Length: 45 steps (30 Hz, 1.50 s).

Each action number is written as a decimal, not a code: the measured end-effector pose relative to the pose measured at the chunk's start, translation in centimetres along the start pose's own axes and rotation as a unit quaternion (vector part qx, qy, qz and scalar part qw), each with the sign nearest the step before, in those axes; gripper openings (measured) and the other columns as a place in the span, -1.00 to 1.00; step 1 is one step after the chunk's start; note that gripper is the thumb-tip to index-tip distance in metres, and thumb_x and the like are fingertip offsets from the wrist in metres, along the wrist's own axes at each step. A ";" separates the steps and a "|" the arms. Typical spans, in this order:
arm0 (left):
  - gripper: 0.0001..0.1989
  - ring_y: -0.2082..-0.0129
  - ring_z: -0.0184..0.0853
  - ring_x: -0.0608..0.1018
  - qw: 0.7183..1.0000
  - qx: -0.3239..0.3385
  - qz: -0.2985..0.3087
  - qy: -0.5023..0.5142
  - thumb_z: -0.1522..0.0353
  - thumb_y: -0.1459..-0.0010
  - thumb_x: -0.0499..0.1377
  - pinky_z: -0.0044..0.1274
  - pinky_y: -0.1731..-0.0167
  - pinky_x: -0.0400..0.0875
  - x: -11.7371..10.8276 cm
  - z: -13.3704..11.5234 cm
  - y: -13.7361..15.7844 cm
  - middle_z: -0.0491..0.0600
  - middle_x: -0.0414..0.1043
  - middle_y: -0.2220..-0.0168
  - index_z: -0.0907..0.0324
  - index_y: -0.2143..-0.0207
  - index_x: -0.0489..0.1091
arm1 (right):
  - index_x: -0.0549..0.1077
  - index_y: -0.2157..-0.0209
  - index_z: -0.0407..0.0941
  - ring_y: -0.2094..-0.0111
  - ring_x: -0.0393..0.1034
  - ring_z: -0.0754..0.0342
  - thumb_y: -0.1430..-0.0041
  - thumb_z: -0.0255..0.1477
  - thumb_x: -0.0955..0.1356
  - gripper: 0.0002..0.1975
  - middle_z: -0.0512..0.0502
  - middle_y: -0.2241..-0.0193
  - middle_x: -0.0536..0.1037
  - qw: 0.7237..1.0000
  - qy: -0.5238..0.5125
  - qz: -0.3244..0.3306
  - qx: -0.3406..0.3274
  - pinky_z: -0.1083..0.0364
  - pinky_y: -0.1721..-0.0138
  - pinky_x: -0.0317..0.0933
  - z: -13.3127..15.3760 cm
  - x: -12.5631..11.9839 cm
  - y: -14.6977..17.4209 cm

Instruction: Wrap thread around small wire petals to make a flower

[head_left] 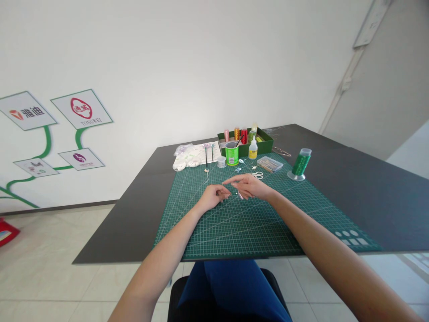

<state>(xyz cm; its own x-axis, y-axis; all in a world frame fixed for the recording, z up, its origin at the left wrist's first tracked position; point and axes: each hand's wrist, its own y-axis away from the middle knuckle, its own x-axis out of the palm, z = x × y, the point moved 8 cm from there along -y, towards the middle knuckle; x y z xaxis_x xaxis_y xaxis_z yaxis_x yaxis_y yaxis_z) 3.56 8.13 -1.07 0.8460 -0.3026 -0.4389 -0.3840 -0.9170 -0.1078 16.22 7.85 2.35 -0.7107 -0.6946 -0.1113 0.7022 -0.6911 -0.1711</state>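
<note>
My left hand rests low over the green cutting mat, its fingers pinched together. A thin, tiny piece shows at those fingertips, too small to name. Close on its right is my right hand, index finger stretched toward the left hand and other fingers curled down. Whatever these curled fingers hold is too small to make out. Just beyond the right hand lie white-handled scissors. A small pale flower-like piece with a thread tail lies past the left hand.
Behind stand a green tub, a glue bottle, a small clear jar and a green box of thread spools. A clear case, tweezers and a green thread spool are right; white bundles left.
</note>
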 end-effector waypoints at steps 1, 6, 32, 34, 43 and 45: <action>-0.90 0.61 -0.44 0.44 1.000 0.002 0.001 -0.003 0.40 -0.07 0.32 -0.60 0.50 0.34 0.0 0.0 0.0 -0.08 0.48 0.58 0.26 0.34 0.58 | 0.51 -0.05 -0.27 0.79 0.01 0.24 -0.27 -0.23 0.36 -0.54 0.25 0.85 0.20 1.000 -0.006 -0.007 0.003 0.18 0.63 0.19 -0.2 -0.2 0.0; -0.90 0.58 -0.44 0.44 0.999 0.026 0.005 -0.027 0.39 -0.09 0.31 -0.59 0.47 0.35 0.1 -0.8 0.3 -0.04 0.53 0.50 0.24 0.34 0.59 | 0.54 0.01 -0.25 0.81 -0.09 0.27 -0.24 -0.24 0.38 -0.58 0.28 0.86 0.13 0.997 -0.051 -0.047 0.013 0.20 0.68 0.11 -0.6 -1.0 -0.1; -0.94 0.55 -0.42 0.48 0.996 0.059 0.055 -0.050 0.43 -0.11 0.29 -0.58 0.43 0.33 1.1 -3.2 1.1 -0.04 0.55 0.47 0.23 0.35 0.58 | 0.53 0.00 -0.28 0.78 -0.16 0.28 -0.19 -0.24 0.41 -0.54 0.27 0.84 0.10 0.990 -0.093 -0.099 0.041 0.21 0.70 -0.01 -2.5 -3.2 0.0; -0.94 0.54 -0.42 0.49 0.995 0.059 0.060 -0.048 0.44 -0.11 0.29 -0.58 0.42 0.33 1.2 -3.3 1.1 -0.05 0.54 0.49 0.23 0.35 0.58 | 0.53 0.01 -0.28 0.78 -0.15 0.28 -0.18 -0.24 0.41 -0.54 0.27 0.84 0.09 0.990 -0.091 -0.102 0.042 0.20 0.70 -0.01 -2.6 -3.4 0.0; -0.89 0.53 -0.43 0.48 0.996 0.069 0.054 -0.020 0.37 -0.13 0.30 -0.58 0.42 0.33 0.9 -3.9 1.3 -0.03 0.55 0.45 0.25 0.34 0.56 | 0.52 -0.01 -0.30 0.78 -0.16 0.28 -0.17 -0.22 0.41 -0.51 0.27 0.85 0.09 0.989 -0.079 -0.115 0.052 0.20 0.69 -0.01 -2.9 -3.7 0.1; -0.87 0.54 -0.44 0.47 0.996 0.069 0.054 -0.012 0.34 -0.13 0.31 -0.58 0.42 0.33 0.9 -3.9 1.3 -0.03 0.54 0.46 0.26 0.34 0.56 | 0.52 -0.01 -0.29 0.78 -0.15 0.27 -0.17 -0.22 0.41 -0.51 0.27 0.85 0.09 0.989 -0.069 -0.116 0.054 0.20 0.69 -0.01 -2.9 -3.7 0.1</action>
<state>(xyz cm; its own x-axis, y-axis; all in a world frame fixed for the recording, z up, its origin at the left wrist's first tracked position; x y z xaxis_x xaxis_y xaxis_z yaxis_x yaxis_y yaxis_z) 5.26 5.66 1.93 0.7889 -0.3898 -0.4750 -0.5205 -0.8348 -0.1794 18.84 10.92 -0.10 -0.8464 -0.5297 0.0548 0.5259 -0.8476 -0.0708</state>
